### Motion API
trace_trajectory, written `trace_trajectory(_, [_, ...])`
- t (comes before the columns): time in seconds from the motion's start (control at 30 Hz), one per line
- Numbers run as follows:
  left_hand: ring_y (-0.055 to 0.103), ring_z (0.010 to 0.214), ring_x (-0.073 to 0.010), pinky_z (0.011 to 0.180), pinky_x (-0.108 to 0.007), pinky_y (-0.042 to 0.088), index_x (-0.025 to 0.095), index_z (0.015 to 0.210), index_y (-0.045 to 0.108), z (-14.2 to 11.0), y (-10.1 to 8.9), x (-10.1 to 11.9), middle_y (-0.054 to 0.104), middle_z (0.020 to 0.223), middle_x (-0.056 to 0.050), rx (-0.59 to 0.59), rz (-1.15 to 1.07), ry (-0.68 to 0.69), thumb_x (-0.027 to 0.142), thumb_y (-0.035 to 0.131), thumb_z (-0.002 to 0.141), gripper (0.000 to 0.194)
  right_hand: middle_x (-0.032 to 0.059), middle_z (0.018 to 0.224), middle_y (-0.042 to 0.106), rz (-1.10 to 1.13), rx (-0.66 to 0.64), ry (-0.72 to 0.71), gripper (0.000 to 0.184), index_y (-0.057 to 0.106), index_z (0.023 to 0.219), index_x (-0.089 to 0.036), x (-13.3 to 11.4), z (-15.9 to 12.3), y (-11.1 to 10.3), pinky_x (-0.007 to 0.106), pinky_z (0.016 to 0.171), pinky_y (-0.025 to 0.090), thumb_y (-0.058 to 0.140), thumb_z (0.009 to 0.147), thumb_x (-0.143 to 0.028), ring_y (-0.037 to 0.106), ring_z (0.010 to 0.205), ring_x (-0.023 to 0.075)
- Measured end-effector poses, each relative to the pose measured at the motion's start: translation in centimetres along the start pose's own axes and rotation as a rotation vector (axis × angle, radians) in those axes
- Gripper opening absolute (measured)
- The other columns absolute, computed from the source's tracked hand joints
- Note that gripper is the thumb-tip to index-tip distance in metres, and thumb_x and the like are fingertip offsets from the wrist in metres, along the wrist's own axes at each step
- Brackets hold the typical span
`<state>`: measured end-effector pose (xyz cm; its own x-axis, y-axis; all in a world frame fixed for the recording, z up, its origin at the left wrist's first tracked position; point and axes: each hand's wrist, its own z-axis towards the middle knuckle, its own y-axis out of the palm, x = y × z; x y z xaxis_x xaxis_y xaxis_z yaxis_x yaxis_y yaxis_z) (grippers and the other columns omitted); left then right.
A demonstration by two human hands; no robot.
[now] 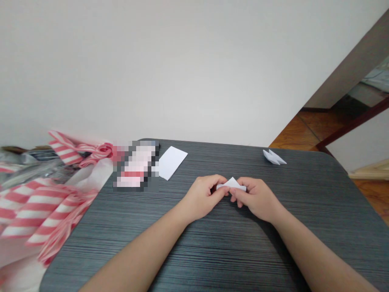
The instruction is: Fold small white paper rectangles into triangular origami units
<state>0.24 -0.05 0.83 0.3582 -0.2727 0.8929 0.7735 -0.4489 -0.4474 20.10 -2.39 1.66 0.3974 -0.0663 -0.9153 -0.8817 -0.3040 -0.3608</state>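
Observation:
A small piece of folded white paper (232,183), with a pointed triangular top and a narrow band along its lower edge, is held between both hands just above the dark table. My left hand (204,195) pinches its left end, thumb in front and fingers behind. On the other end, my right hand (255,197) has its thumb pressed to the front near the middle. Both thumbs lie close together at the lower edge. Fingers hide part of the paper's back and ends.
The dark wood-grain table (194,251) stands against a pale wall (188,73). A white paper rectangle (172,162) lies beside a pixelated flat object (136,164). Toward the back right sits a folded white paper shape (274,157). Red-and-white striped cloth (36,207) is heaped left of the table.

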Motion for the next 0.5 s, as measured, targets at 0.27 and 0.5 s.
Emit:
trace_trajectory(0.27, [0.06, 0.067, -0.011, 0.064, -0.022, 0.041, 0.017, 0.077, 0.067, 0.0, -0.05, 0.42, 0.07, 0.075, 0.001, -0.011, -0.001, 0.01, 0.027, 0.053, 0.094, 0.024, -0.0027, 0.059, 0.064, 0.019, -0.01, -0.007, 0.015, 0.068, 0.075, -0.018, 0.16, 0.14, 0.12, 0.022, 0.055, 0.043, 0.06, 0.087, -0.022, 0.059, 0.053, 0.0109])
trace_trajectory(0.5, [0.052, 0.057, -0.0097, 0.056, -0.022, 0.035, 0.017, 0.072, 0.066, 0.03, -0.16, 0.57, 0.066, 0.066, 0.002, 0.047, 0.059, -0.033, 0.028, 0.053, 0.094, 0.028, -0.0022, 0.054, 0.063, 0.001, 0.024, 0.021, 0.021, 0.067, 0.074, -0.018, 0.47, -0.01, -0.07, 0.022, 0.052, 0.041, 0.059, 0.09, -0.028, 0.056, 0.049, 0.0113])
